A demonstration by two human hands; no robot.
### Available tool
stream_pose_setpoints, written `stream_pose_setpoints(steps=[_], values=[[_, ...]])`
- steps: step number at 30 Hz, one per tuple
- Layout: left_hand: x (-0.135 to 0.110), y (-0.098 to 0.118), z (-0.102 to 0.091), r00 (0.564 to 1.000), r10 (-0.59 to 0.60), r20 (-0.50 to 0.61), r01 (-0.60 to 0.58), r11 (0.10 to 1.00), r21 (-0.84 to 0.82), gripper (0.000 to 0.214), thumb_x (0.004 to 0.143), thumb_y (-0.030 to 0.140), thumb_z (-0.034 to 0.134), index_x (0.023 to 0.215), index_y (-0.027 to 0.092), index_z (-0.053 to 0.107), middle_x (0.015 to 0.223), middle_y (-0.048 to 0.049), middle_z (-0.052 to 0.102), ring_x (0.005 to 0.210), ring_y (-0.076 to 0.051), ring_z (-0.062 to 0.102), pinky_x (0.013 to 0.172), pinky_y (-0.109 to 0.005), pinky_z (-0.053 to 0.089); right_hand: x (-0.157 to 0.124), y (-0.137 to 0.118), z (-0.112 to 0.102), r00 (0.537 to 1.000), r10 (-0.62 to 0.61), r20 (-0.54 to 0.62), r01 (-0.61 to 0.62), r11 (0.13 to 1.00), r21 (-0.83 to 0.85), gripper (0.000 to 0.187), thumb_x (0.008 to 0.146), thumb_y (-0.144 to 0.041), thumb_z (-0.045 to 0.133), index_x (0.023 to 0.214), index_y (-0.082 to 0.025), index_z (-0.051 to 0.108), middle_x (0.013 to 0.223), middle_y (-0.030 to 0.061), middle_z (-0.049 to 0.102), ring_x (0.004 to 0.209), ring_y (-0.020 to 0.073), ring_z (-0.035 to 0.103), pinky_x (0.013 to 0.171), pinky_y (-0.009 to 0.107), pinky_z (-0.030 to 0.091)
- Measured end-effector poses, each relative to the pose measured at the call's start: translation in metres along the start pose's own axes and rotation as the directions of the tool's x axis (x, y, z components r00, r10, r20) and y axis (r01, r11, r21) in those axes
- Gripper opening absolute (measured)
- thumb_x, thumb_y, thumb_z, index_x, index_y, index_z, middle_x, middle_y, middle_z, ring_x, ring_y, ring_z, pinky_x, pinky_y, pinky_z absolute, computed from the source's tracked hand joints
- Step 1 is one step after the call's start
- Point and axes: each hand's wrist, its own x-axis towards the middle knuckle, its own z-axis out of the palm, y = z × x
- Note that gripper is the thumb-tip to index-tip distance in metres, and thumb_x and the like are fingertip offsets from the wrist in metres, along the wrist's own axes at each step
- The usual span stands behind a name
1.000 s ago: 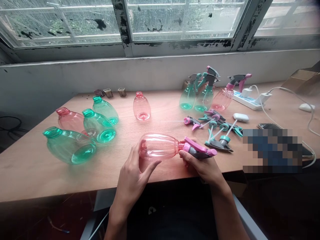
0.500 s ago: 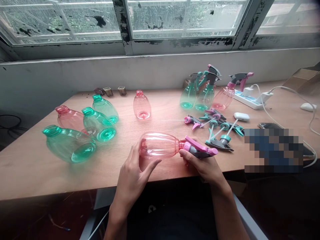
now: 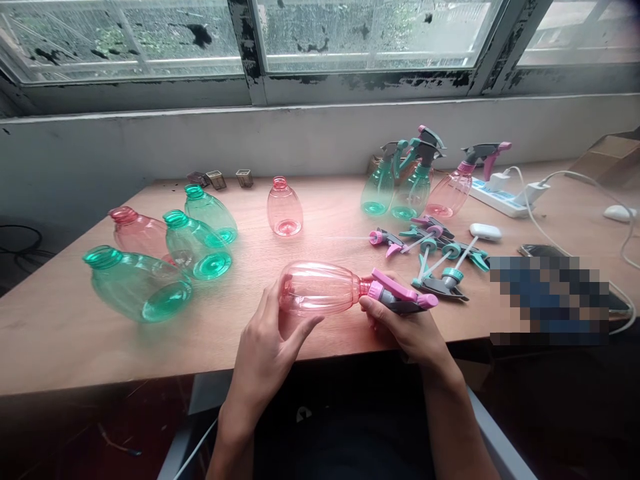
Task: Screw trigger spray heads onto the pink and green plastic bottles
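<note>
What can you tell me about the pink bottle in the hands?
The pink bottle is see-through plastic with ribbed sides. It is held sideways over the wooden table, bottom pointing left. A pink and grey spray top sits on its neck. The left hand cups its body; the right hand grips the spray top.

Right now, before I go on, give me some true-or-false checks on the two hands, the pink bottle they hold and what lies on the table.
1. The left hand cups the pink bottle, which lies sideways. True.
2. The right hand grips a green head. False: the trigger head it holds is pink and grey, at the bottle's neck.
3. A capless pink bottle stands upright farther back. True.
4. The loose trigger heads lie left of the held bottle. False: they lie to its right.
5. Green bottles lie on their sides at the left of the table. True.
</note>
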Motion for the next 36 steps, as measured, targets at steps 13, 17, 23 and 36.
stream_pose_setpoints(steps=[13, 17, 23, 36], values=[[-0.0006, -0.0007, 0.0009, 1.000, 0.000, -0.005, 0.000, 1.000, -0.002, 0.074, 0.093, 0.057, 0.065, 0.155, 0.029, 0.038, 0.148, -0.0080, 0.060, 0.134, -0.025, 0.061, 0.112, -0.036, 0.049, -0.0010, -0.0019, -0.0005, 1.000, -0.001, 0.011, 0.001, 1.000, 0.000, 0.038, 0.090, -0.043, 0.078, 0.121, -0.024, 0.069, 0.083, -0.0007, 0.068, 0.062, 0.0151, 0.060, 0.062, 0.029, 0.051], [-0.0001, -0.0001, 0.0016, 1.000, -0.004, -0.004, 0.004, 1.000, -0.011, 0.074, 0.094, 0.056, 0.065, 0.157, 0.031, 0.037, 0.152, -0.0073, 0.057, 0.138, -0.025, 0.058, 0.114, -0.036, 0.048, -0.0007, -0.0011, -0.0008, 1.000, -0.004, 0.005, 0.004, 1.000, -0.009, 0.036, 0.089, -0.042, 0.078, 0.120, -0.024, 0.069, 0.082, -0.0009, 0.067, 0.062, 0.0149, 0.061, 0.062, 0.029, 0.051], [-0.0001, 0.0003, 0.0016, 1.000, -0.016, -0.002, 0.016, 1.000, -0.023, 0.072, 0.094, 0.057, 0.065, 0.156, 0.032, 0.039, 0.150, -0.0059, 0.059, 0.137, -0.024, 0.059, 0.113, -0.035, 0.049, -0.0004, 0.0015, -0.0008, 1.000, -0.018, 0.000, 0.018, 1.000, 0.006, 0.036, 0.088, -0.042, 0.079, 0.117, -0.024, 0.069, 0.076, -0.0032, 0.065, 0.061, 0.0149, 0.061, 0.061, 0.029, 0.051], [0.0001, 0.0026, 0.0007, 1.000, -0.011, -0.008, 0.011, 1.000, -0.010, 0.074, 0.092, 0.057, 0.066, 0.156, 0.031, 0.039, 0.145, -0.0074, 0.062, 0.133, -0.026, 0.062, 0.114, -0.039, 0.050, 0.0003, 0.0005, -0.0013, 0.999, -0.041, 0.008, 0.041, 0.999, 0.008, 0.033, 0.089, -0.040, 0.079, 0.115, -0.023, 0.068, 0.074, -0.0046, 0.065, 0.061, 0.0132, 0.060, 0.060, 0.026, 0.049]])
